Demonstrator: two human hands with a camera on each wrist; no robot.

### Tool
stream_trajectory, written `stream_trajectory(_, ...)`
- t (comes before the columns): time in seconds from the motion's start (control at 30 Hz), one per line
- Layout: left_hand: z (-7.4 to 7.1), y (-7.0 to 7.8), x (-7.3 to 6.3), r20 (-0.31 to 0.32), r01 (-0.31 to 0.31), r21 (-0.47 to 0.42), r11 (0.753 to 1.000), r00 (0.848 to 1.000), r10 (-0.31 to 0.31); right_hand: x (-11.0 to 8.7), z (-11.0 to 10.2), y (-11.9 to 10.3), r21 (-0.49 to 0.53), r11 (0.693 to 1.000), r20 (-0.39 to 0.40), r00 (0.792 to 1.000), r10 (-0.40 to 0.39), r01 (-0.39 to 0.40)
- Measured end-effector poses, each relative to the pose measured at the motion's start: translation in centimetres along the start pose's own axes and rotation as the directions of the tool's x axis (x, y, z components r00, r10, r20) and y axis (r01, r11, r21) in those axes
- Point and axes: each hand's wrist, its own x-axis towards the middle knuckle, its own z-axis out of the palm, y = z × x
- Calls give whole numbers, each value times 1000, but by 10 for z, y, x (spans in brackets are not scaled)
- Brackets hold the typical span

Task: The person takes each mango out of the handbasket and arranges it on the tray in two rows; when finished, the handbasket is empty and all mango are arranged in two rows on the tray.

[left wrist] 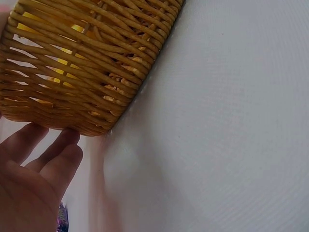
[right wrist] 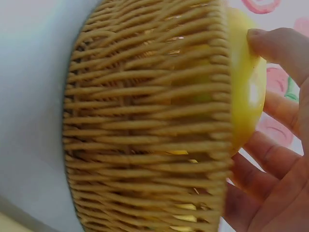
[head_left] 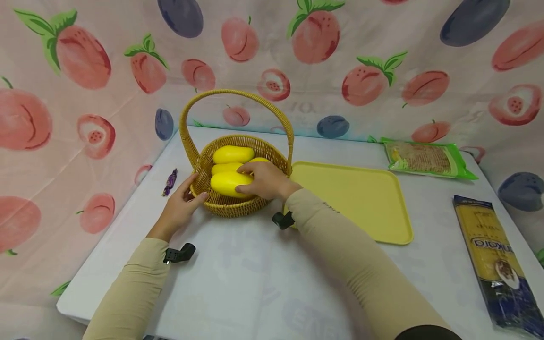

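Toward the back of the white table (head_left: 238,283), a little left of the middle, stood a woven basket (head_left: 231,210) with a tall arched handle (head_left: 238,92). It held at least four yellow mangoes: a back mango (head_left: 233,154), a middle mango (head_left: 222,168), a partly covered mango (head_left: 260,159) to the right, and a front mango (head_left: 227,184) nearest the person. The right hand (head_left: 268,180) gripped the front mango between thumb and fingers, with part of the fruit showing above the rim in the right wrist view. The left hand (head_left: 180,208) held the basket by its near left side, fingertips touching the outside of the weave and thumb at the rim. Left of the basket lay a purple wrapped candy (head_left: 170,182). Just to the right was a yellow tray (head_left: 357,198), partly hidden behind the right sleeve (head_left: 335,231). Beyond the tray's far right corner lay a green bag (head_left: 429,159) with a clear window, and nearer, along the right edge, a long yellow and blue packet (head_left: 488,241). Behind everything hung a fruit-printed cloth (head_left: 204,52).
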Motion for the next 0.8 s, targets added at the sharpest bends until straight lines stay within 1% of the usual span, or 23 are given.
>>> stream_trajectory(0.27, 0, 0, 1, 3, 6, 0, 1000, 1000, -6, -11, -14, -1, 27, 999, -61, 998, -17, 19)
stream_trajectory(0.43, 0, 0, 1, 6, 16, 3, 1000, 1000, -16, -19, -22, -2, 43, 998, -104, 993, -47, 52)
stream_trajectory(0.63, 0, 2, 0, 11, 33, 3, 999, 999, -33, -30, -30, -1, 44, 995, -126, 989, -82, 88)
stream_trajectory(0.8, 0, 3, -1, 9, 23, -1, 1000, 1000, -23, -42, -37, 3, 26, 994, -131, 986, -99, 103)
